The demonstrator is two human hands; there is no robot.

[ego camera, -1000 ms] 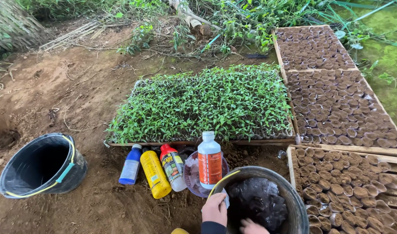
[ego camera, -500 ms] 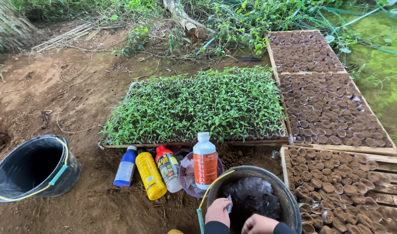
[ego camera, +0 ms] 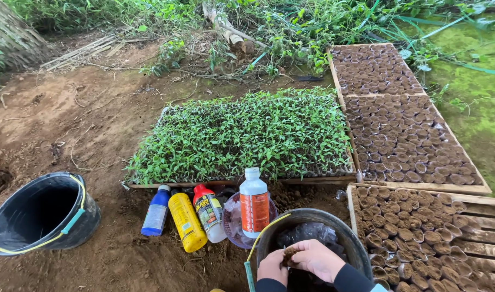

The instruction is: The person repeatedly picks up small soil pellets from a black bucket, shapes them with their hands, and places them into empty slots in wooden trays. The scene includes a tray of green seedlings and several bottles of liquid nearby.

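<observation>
Your left hand (ego camera: 273,266) and right hand (ego camera: 316,258) meet over the dark bucket (ego camera: 355,243), fingers pinching a soil clump (ego camera: 288,254) | clump looks light, crumbly: cup it from beneath | white bottle (ego camera: 254,203) stands just beyond the rim.

Bare brown soil (ego camera: 96,119) carried everything I saw.
Beyond my hands (ego camera: 304,262) lay four bottles (ego camera: 204,213) and a seedling tray (ego camera: 247,135); an empty black bucket (ego camera: 39,213) sat far to their left.

white bottle (ego camera: 254,201), orange label | yellow bottle (ego camera: 186,221) | blue bottle (ego camera: 155,212), perhaps lying
</observation>
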